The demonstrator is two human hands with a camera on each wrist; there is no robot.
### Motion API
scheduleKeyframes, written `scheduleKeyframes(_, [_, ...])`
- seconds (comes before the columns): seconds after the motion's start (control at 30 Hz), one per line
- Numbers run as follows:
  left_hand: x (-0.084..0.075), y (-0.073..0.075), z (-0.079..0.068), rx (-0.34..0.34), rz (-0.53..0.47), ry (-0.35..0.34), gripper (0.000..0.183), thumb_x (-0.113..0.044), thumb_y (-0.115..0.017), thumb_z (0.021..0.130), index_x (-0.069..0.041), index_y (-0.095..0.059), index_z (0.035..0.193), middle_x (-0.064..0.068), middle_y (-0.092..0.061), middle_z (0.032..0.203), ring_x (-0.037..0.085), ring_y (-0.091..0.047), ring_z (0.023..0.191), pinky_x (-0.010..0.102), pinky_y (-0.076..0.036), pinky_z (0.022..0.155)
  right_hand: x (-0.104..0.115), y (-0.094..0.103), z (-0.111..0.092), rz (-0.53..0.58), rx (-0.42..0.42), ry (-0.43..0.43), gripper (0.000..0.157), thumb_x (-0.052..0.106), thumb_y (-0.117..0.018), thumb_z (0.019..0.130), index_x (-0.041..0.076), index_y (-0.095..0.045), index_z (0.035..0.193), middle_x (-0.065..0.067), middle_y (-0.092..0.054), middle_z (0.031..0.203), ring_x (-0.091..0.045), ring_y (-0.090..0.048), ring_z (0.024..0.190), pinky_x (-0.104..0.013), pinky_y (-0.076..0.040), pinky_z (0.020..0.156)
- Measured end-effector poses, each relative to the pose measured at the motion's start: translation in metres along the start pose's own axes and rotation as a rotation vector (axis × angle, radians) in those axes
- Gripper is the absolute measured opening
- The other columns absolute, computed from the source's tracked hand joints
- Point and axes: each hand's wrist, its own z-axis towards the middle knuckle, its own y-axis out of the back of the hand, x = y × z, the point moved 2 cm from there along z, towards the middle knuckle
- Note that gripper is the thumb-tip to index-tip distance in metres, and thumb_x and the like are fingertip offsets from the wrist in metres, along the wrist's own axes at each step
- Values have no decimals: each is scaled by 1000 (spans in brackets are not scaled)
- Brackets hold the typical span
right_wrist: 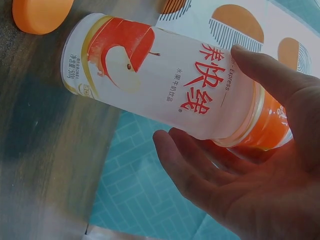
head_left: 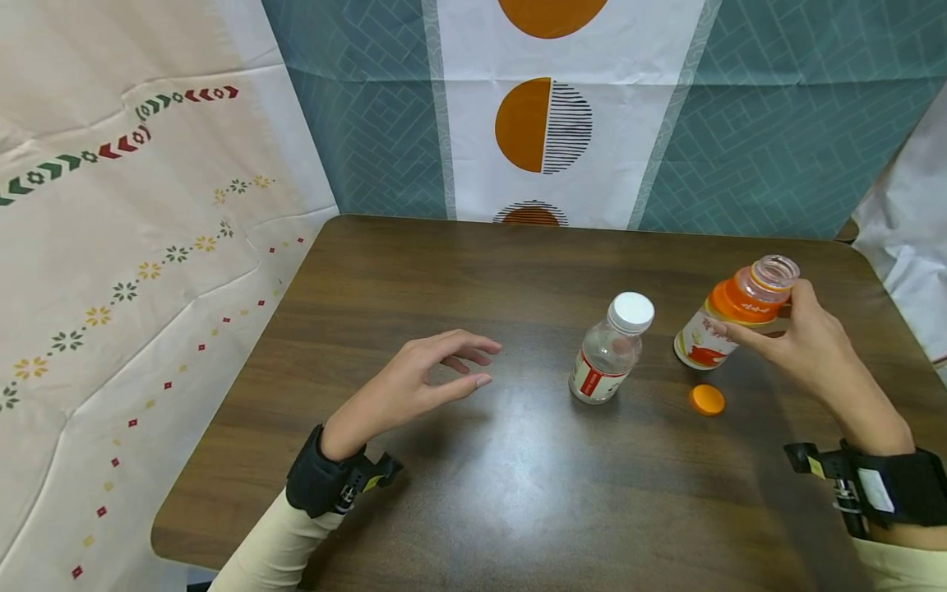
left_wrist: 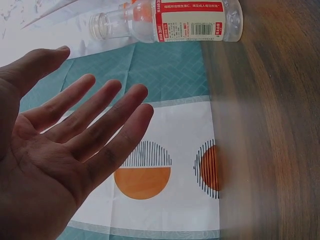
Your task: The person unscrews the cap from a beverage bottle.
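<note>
On the right of the table my right hand (head_left: 806,345) holds a juice-milk drink bottle (head_left: 703,337) with an orange neck band and an uncapped clear mouth. In the right wrist view, my thumb lies along the bottle's label (right_wrist: 145,75), and some fingers pass behind the bottle. An orange cap (head_left: 707,400) lies on the table just in front of it. Left of these stands a clear bottle (head_left: 605,362) with a white cap (head_left: 631,312) and a red-and-cream label. My left hand (head_left: 422,378) hovers apart from this bottle, fingers loosely extended, holding nothing.
The brown wooden table (head_left: 518,510) has rounded corners. A teal-and-white cloth (head_left: 385,123) with orange circles hangs behind its back edge. Patterned cream fabric (head_left: 148,329) drapes along the left, and white cloth (head_left: 906,222) hangs at the far right.
</note>
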Motion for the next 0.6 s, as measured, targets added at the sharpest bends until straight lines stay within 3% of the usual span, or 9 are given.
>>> scheduleKeyframes(0.17, [17,-3,-2,-6,-3,0,35,-19,-61,93,-16,-56,127,-6,-59,121,14,-56,107,37,-53,84,-1,0,1,-11,9,-9,79,29,-75,80,-10,-25,127,-36,-45,114,-51,-52,92,-54,-47,65])
scheduleKeyframes(0.3, [19,-4,-3,-16,-11,3,34,-21,-61,92,-21,-56,126,-12,-58,121,13,-56,107,36,-53,84,0,1,0,-14,12,-6,82,30,-76,79,-12,-24,128,-37,-44,113,-49,-51,90,-50,-48,63])
scheduleKeyframes(0.4, [17,-4,-3,-8,-7,-4,35,-17,-62,92,-15,-56,127,-5,-59,122,15,-56,107,37,-53,85,0,3,0,2,10,15,84,29,-76,79,-13,-25,129,-37,-41,115,-50,-49,93,-52,-49,66])
scheduleKeyframes(0.53, [0,0,-1,-1,0,-15,34,-6,-63,91,-3,-56,124,9,-61,119,22,-57,106,43,-53,84,0,10,-1,13,-4,42,83,25,-80,75,-13,-31,130,-36,-42,118,-51,-49,97,-24,-50,63])
scheduleKeyframes(0.6, [-10,1,0,-4,0,-12,34,0,-63,89,0,-56,122,11,-61,117,24,-57,105,45,-53,83,0,14,-3,2,-23,49,85,24,-81,74,-13,-32,132,-37,-44,118,-52,-49,98,-28,-53,62])
